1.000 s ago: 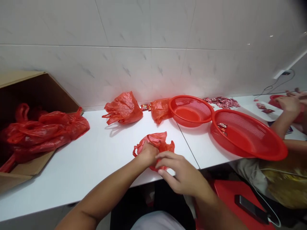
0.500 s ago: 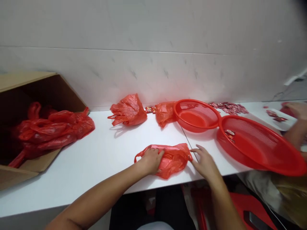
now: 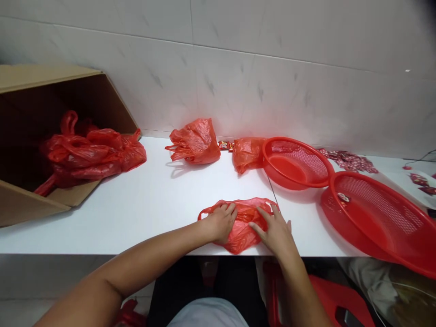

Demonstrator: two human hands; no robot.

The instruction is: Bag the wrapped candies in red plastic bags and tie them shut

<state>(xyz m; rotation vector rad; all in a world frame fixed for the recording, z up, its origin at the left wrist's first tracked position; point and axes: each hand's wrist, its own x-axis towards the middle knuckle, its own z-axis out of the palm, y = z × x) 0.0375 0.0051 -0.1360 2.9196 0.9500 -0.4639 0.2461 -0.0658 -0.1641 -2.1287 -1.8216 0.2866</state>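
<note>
A red plastic bag (image 3: 243, 213) lies spread out near the front edge of the white table (image 3: 146, 204). My left hand (image 3: 220, 221) rests on the bag's left side with fingers curled onto the plastic. On the bag's right side lies my right hand (image 3: 275, 229), its fingers stretched out flat and pressing down. Both hands touch the bag; neither lifts it.
A tipped cardboard box (image 3: 30, 136) at left spills red bags (image 3: 90, 152). Two more red bags (image 3: 195, 141) (image 3: 248, 153) sit by the wall with small sweets (image 3: 226, 145) between. Two red baskets (image 3: 296, 162) (image 3: 381, 218) stand right, wrapped sweets (image 3: 349, 160) behind. A red stool (image 3: 327, 299) sits below.
The bunched bag has been laid down and spread flat. My right hand moved from beside it onto its right half. The view shifted left; the other person's hands left the frame.
</note>
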